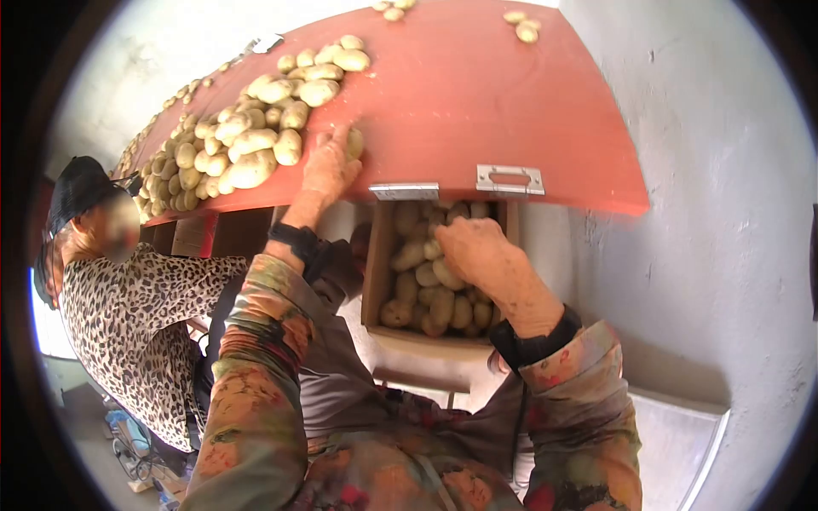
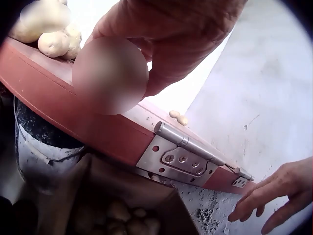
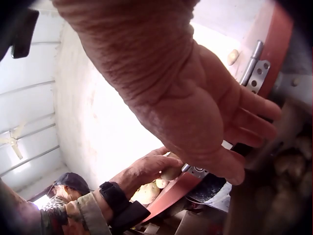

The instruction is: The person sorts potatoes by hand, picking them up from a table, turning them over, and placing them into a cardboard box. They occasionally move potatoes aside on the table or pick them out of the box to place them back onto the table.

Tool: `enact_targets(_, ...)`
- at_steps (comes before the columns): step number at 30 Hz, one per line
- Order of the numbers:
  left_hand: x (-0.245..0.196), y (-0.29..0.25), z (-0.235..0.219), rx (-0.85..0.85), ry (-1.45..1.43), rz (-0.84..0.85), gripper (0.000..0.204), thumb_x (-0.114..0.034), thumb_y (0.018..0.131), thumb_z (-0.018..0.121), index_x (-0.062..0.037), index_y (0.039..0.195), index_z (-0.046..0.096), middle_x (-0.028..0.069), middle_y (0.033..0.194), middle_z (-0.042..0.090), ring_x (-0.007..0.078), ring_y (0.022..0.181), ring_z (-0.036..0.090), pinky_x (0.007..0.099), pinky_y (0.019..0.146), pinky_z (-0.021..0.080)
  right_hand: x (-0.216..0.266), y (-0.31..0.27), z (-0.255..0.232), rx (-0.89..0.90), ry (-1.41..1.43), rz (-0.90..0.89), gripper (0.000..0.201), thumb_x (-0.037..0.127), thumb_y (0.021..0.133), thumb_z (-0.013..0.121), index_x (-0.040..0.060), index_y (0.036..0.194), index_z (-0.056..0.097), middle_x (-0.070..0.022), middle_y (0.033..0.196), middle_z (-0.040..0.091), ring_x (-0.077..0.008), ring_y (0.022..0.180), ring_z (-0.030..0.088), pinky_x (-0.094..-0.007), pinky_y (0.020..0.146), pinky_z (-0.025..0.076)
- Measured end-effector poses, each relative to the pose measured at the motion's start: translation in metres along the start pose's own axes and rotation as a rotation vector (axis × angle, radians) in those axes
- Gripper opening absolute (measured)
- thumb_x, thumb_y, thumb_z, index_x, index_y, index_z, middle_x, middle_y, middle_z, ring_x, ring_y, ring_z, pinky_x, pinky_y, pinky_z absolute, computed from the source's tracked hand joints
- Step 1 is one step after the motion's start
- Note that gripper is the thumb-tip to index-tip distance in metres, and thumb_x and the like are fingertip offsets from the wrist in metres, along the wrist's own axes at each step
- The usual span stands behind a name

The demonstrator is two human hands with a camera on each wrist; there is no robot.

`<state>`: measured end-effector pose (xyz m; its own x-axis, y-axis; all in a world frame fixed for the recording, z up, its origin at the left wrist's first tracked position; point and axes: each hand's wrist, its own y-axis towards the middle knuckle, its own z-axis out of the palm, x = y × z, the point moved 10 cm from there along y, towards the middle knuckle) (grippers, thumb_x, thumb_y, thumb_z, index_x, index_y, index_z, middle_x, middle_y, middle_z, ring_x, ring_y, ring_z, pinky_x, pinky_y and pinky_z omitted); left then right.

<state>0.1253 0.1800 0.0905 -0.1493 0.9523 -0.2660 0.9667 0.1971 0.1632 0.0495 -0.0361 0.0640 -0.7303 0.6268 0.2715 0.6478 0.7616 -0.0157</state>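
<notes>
At the near edge of the red tabletop (image 1: 477,102), my left hand (image 1: 328,166) grips a single potato (image 1: 354,143), which in the left wrist view is a blurred round shape. To its left lies a heap of potatoes (image 1: 251,140). My right hand (image 1: 486,260) is over a cardboard box (image 1: 426,341) partly filled with potatoes (image 1: 439,307), below the table edge. In the right wrist view its fingers (image 3: 257,105) are loosely extended, with nothing held between them.
Metal hinges (image 1: 509,179) line the table's near edge. A few potatoes (image 1: 527,32) lie far back by the grey wall (image 1: 699,170). Another person (image 1: 141,298) in a leopard-print top sits at the left. Beneath the table is a dark-and-white bucket (image 2: 46,142).
</notes>
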Motion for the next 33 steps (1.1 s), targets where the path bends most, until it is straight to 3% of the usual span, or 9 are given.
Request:
enact_targets(9, -0.009, 0.000, 0.001, 0.067, 0.006, -0.039, 0.078, -0.026, 0.070, 0.073, -0.0107, 0.137, 0.035, 0.0256, 0.130, 0.042, 0.0401, 0.117, 0.048, 0.0435, 0.096, 0.043, -0.005, 0.000, 0.006, 0.220, 0.017, 0.042, 0.015, 0.009, 0.076, 0.059, 0.0032, 0.086, 0.068, -0.0173, 0.087, 0.068, -0.0303, 0.087, 0.067, -0.0404, 0.075, 0.053)
enact_targets(12, -0.029, -0.012, -0.022, -0.220, 0.126, 0.107, 0.067, -0.024, 0.073, 0.072, -0.0105, 0.132, 0.043, 0.0230, 0.127, 0.047, 0.0375, 0.117, 0.048, 0.0442, 0.096, 0.043, -0.006, -0.003, 0.004, 0.173, 0.023, 0.035, 0.015, 0.011, 0.077, 0.059, 0.0036, 0.086, 0.068, -0.0172, 0.089, 0.068, -0.0304, 0.089, 0.066, -0.0406, 0.076, 0.053)
enact_targets(17, -0.116, -0.076, -0.071, -0.390, -0.087, 0.278, 0.034, -0.015, 0.078, 0.068, -0.0052, 0.109, 0.059, 0.0161, 0.110, 0.059, 0.0319, 0.102, 0.058, 0.0415, 0.084, 0.048, -0.006, -0.002, -0.005, 0.172, 0.015, 0.092, 0.016, 0.011, 0.077, 0.059, 0.0040, 0.088, 0.069, -0.0168, 0.089, 0.068, -0.0297, 0.090, 0.066, -0.0406, 0.076, 0.053)
enact_targets(19, -0.117, -0.087, -0.049, -0.195, -0.471, 0.243, 0.025, -0.014, 0.078, 0.068, -0.0045, 0.100, 0.061, 0.0127, 0.093, 0.063, 0.0296, 0.085, 0.063, 0.0405, 0.076, 0.050, -0.008, -0.002, -0.006, 0.172, 0.012, 0.107, 0.017, 0.011, 0.078, 0.058, 0.0042, 0.089, 0.069, -0.0168, 0.089, 0.068, -0.0295, 0.090, 0.066, -0.0406, 0.076, 0.053)
enact_targets(21, -0.110, -0.095, -0.023, -0.143, -0.560, 0.225, 0.019, -0.017, 0.079, 0.067, -0.0046, 0.093, 0.063, 0.0117, 0.082, 0.064, 0.0310, 0.076, 0.064, 0.0405, 0.072, 0.051, -0.008, -0.001, -0.009, 0.150, 0.011, 0.103, 0.017, 0.010, 0.078, 0.057, 0.0041, 0.089, 0.069, -0.0167, 0.087, 0.068, -0.0293, 0.090, 0.066, -0.0404, 0.076, 0.053)
enact_targets(23, -0.111, -0.103, 0.023, 0.168, -0.367, 0.220, 0.020, -0.022, 0.081, 0.064, -0.0054, 0.092, 0.063, 0.0137, 0.083, 0.065, 0.0334, 0.081, 0.063, 0.0428, 0.070, 0.050, -0.006, 0.000, -0.009, 0.162, -0.003, 0.120, 0.016, 0.008, 0.078, 0.056, 0.0032, 0.088, 0.068, -0.0172, 0.088, 0.068, -0.0300, 0.090, 0.066, -0.0407, 0.076, 0.053)
enact_targets(27, -0.112, -0.121, 0.074, 0.239, -0.181, 0.339, 0.021, -0.025, 0.081, 0.062, -0.0069, 0.090, 0.063, 0.0157, 0.085, 0.065, 0.0356, 0.083, 0.062, 0.0445, 0.070, 0.049, -0.005, -0.002, -0.011, 0.218, -0.042, 0.144, 0.017, 0.006, 0.078, 0.055, 0.0024, 0.090, 0.068, -0.0182, 0.090, 0.068, -0.0305, 0.091, 0.066, -0.0415, 0.076, 0.053)
enact_targets(29, -0.116, -0.137, 0.108, 0.431, -0.021, 0.364, 0.029, -0.030, 0.083, 0.061, -0.0066, 0.101, 0.063, 0.0158, 0.086, 0.067, 0.0361, 0.083, 0.062, 0.0428, 0.070, 0.049, -0.003, -0.003, -0.010, 0.214, -0.061, 0.147, 0.018, 0.005, 0.078, 0.055, 0.0023, 0.090, 0.068, -0.0185, 0.091, 0.068, -0.0307, 0.091, 0.066, -0.0416, 0.076, 0.053)
enact_targets(33, -0.119, -0.143, 0.157, 0.532, 0.063, 0.380, 0.035, -0.033, 0.082, 0.062, -0.0112, 0.109, 0.060, 0.0142, 0.096, 0.066, 0.0344, 0.088, 0.063, 0.0421, 0.071, 0.050, -0.005, -0.001, -0.010, 0.191, -0.049, 0.142, 0.017, 0.005, 0.078, 0.055, 0.0015, 0.089, 0.068, -0.0189, 0.091, 0.068, -0.0313, 0.091, 0.066, -0.0416, 0.077, 0.053)
